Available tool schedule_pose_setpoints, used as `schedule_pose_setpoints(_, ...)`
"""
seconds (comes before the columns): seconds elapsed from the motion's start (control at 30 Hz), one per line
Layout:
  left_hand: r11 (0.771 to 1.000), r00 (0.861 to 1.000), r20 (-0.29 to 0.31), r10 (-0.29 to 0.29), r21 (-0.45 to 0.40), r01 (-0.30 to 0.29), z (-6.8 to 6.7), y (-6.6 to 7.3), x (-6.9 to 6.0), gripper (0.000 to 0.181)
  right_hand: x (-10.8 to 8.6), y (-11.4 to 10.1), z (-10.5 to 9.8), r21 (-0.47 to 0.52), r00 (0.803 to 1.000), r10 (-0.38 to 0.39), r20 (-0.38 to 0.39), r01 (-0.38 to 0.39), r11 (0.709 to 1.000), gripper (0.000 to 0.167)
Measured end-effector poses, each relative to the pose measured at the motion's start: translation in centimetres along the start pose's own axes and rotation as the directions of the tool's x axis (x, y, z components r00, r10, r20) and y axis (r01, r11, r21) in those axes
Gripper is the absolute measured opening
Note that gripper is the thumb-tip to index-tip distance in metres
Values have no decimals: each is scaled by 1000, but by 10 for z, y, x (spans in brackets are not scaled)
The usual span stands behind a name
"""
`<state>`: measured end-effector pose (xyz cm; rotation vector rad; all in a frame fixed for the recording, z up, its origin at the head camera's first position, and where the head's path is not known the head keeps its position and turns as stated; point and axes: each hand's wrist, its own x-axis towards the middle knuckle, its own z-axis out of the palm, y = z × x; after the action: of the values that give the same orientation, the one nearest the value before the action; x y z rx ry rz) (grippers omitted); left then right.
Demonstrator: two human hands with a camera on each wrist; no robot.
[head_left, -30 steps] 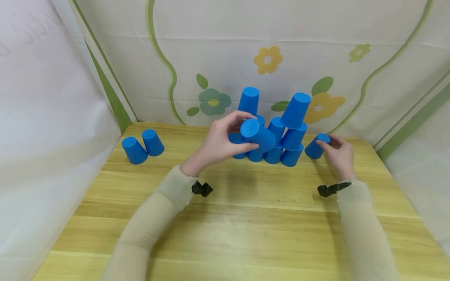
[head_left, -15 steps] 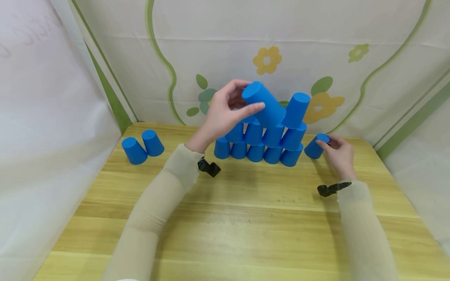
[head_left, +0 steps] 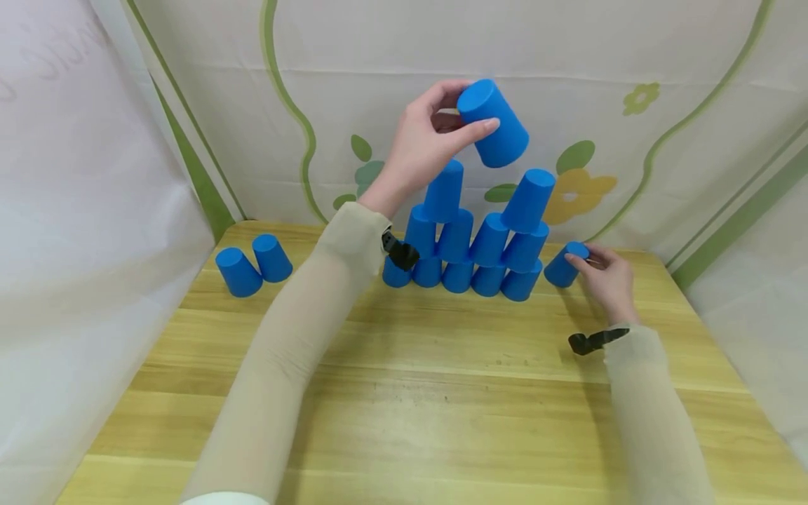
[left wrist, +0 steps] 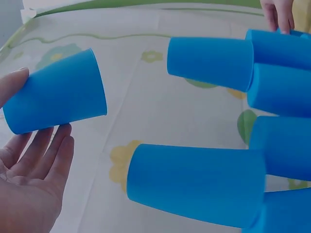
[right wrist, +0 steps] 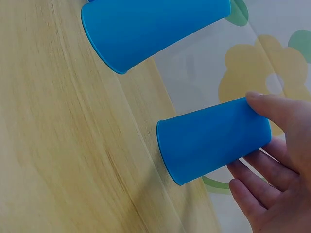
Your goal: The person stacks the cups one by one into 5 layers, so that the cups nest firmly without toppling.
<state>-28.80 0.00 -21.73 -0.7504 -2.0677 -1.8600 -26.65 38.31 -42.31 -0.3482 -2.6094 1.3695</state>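
Note:
My left hand (head_left: pixel 426 140) holds a blue plastic cup (head_left: pixel 503 137) by its narrow end, thumb on one side and fingers on the other. The cup is tilted in the air, above the gap between two upside-down cups, the left top cup (head_left: pixel 445 192) and the right top cup (head_left: pixel 529 201), on a stack. Beneath these stand a middle row (head_left: pixel 455 236) and a bottom row (head_left: pixel 457 278) of several upside-down blue cups. Right of the stack, my right hand (head_left: pixel 611 284) grips another upside-down cup (head_left: pixel 560 268) near its base; in the right wrist view its thumb and fingers lie on opposite sides.
Two more upside-down blue cups, a front one (head_left: pixel 240 273) and a back one (head_left: pixel 273 259), stand close together at the left of the wooden table (head_left: pixel 429 421). Behind the stack hangs a white curtain (head_left: pixel 379 42) with printed flowers.
My left hand has lifted its cup from in front of the stack, up and slightly right, to above the top cups. My right hand and its cup have stayed in place.

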Motion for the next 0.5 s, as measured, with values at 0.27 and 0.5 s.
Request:
schedule_pose_setpoints(0.27, 998, 1000, 22, 4, 60, -5, 13, -7, 18, 58, 1, 0, 1, 7, 1000, -12, 5, 12, 1000, 80)
schedule_pose_setpoints(0.5, 978, 997, 70, -40, 208, 25, 20, -25, 13, 57, 2, -1, 3, 6, 1000, -4, -3, 4, 1000, 78)
